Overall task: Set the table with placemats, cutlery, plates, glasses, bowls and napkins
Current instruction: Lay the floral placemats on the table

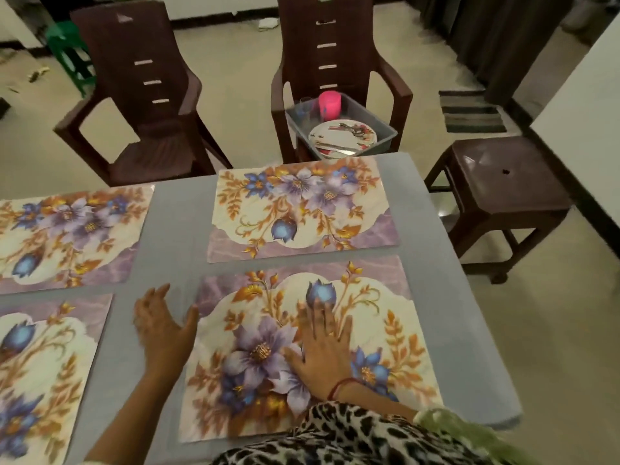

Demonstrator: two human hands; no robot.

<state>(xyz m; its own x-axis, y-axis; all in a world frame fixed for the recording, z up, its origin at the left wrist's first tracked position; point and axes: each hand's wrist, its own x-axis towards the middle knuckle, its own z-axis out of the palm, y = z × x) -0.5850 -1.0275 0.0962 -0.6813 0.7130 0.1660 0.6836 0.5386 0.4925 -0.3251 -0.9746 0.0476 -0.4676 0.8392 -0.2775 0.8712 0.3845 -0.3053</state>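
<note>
Grey-clothed bench [453, 297], four floral placemats in two rows: far-left placemat [67, 236], far-right placemat [302, 209], near-left placemat [43, 374], near-right placemat [385, 330].
Right hand [322, 347]: fingers straight, pressing flat on the near-right placemat.
Left hand [161, 325]: released, fingers spread, just beside that mat's left edge (contact unclear).
Grey tub [385, 129] on brown chair [335, 45] beyond the bench: plates [315, 134], cutlery [352, 129], pink cup [329, 104], glass [306, 107].

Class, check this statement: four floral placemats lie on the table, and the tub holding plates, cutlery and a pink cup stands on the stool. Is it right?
One slip: in the head view the tub stands on the seat of the chair nearer the stool, not on the stool. The rest holds.
</note>
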